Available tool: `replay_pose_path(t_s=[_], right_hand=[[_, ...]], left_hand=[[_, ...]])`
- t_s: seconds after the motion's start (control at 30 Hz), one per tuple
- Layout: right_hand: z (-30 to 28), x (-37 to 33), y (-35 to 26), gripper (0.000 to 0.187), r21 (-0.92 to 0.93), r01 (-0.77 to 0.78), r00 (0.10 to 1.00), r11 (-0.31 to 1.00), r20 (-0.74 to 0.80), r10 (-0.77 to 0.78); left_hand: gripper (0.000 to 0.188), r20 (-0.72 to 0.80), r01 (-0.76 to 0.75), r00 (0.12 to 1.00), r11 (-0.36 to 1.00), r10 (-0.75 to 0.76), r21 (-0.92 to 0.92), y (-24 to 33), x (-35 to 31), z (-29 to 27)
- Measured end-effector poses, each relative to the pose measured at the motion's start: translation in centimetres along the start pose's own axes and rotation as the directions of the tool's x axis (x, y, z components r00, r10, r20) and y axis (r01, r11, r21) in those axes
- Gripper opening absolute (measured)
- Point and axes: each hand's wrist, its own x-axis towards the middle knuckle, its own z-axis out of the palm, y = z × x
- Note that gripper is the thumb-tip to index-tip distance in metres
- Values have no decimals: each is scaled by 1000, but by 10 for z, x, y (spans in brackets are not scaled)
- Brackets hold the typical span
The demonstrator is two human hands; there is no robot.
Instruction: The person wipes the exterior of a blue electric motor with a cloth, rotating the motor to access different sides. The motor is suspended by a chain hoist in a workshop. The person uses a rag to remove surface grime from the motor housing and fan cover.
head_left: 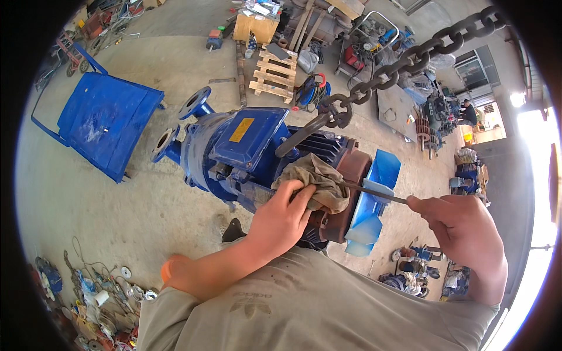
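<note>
Left hand point(281, 219) clutches crumpled greasy rag point(313, 178) on blue motor point(246, 152); right hand point(462, 228) fisted around thin metal rod point(374, 191)

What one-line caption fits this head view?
Left hand presses a rag on a chain-hung blue pump motor while right hand holds a thin rod.

Bare concrete floor point(93, 205) lay open on the motor's point(246, 152) left side, up to the blue cart point(105, 120). Above the housing, a chain point(404, 64) and hook point(328, 117) crossed the way in. The fan point(374, 199) blocked the rear end. Pallet point(275, 73) and scattered parts point(105, 298) crowded the edges.
</note>
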Motion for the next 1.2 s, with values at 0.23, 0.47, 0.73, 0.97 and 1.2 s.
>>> replay_pose_path(t_s=[0.23,0.47,0.73,0.97,1.2], right_hand=[[0,11,-14,41,-307,17,993,951,116,20],[32,66,-12,36,-145,215,967,966,170,-190],[7,57,-26,40,-208,129,968,970,238,-78],[42,74,-18,42,-171,189,962,967,231,-148],[-49,2,7,31,-207,104,994,973,7,-105]], left_hand=[[41,-49,25,998,1000,-26,-17,-9,-3,2],[45,-27,-45,999,997,44,-59,-13,-13,4],[65,-28,-54,998,984,50,-172,-19,-21,1],[70,-170,57,984,998,-59,-15,-24,-16,-10],[53,-22,-63,998,997,62,-51,-2,5,10]])
